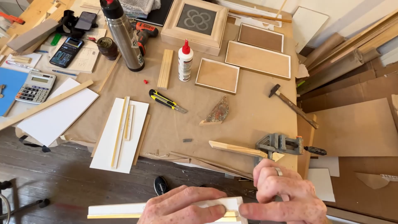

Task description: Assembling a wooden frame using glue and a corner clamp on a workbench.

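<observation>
Hands, left (182, 206) and right (286, 193), pinch white moulding strip (120, 209) (gold-edged) together.

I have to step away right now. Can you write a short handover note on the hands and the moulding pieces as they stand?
Left hand: grips the white moulding strip from above.
Right hand: fingers pinch the strip's right end.
The strip is held off the bench, near its front edge.
A wood strip sits clamped in the corner clamp.
Glue bottle stands upright mid-bench, utility knife beside it.
No joint visible yet.

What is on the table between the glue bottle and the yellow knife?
In the head view, only bare brown paper lies between the glue bottle and the yellow utility knife.
</observation>
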